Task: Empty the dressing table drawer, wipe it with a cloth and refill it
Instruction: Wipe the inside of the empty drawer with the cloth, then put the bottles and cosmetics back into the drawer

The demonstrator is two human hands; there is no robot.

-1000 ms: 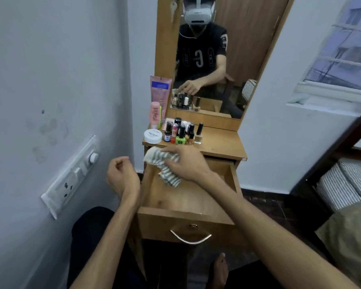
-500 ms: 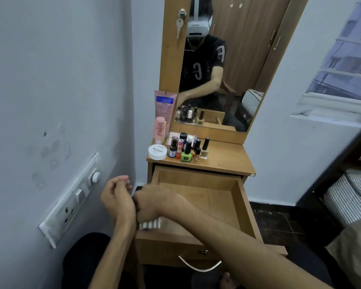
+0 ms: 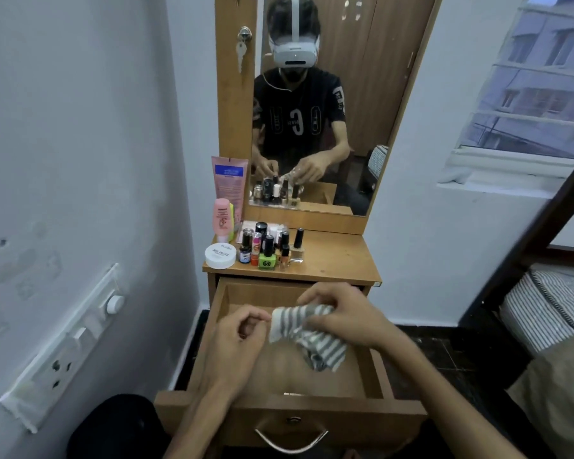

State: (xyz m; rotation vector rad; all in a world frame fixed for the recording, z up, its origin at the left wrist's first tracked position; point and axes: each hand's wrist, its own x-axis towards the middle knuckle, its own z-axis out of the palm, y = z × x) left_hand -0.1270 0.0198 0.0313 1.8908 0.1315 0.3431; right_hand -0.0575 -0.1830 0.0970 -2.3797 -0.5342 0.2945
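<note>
I have the cloth [image 3: 307, 336] bunched over the middle of the open drawer [image 3: 371, 372], which looks emptied out. My right hand [image 3: 342, 314] pinches its far end, fingers closed on the fabric; my left hand [image 3: 242, 339] is curled loosely just beside the near-left corner of it, touching or nearly so, I cannot tell which. The cloth is light, soft and limp, so it will droop wherever unsupported; best gathered into a wad in the palm for wiping. The bottles [image 3: 269, 250] wait on the surface [image 3: 338, 260], far of the drawer: small, likely glass, easily toppled, so I'd take each around the body.
</note>
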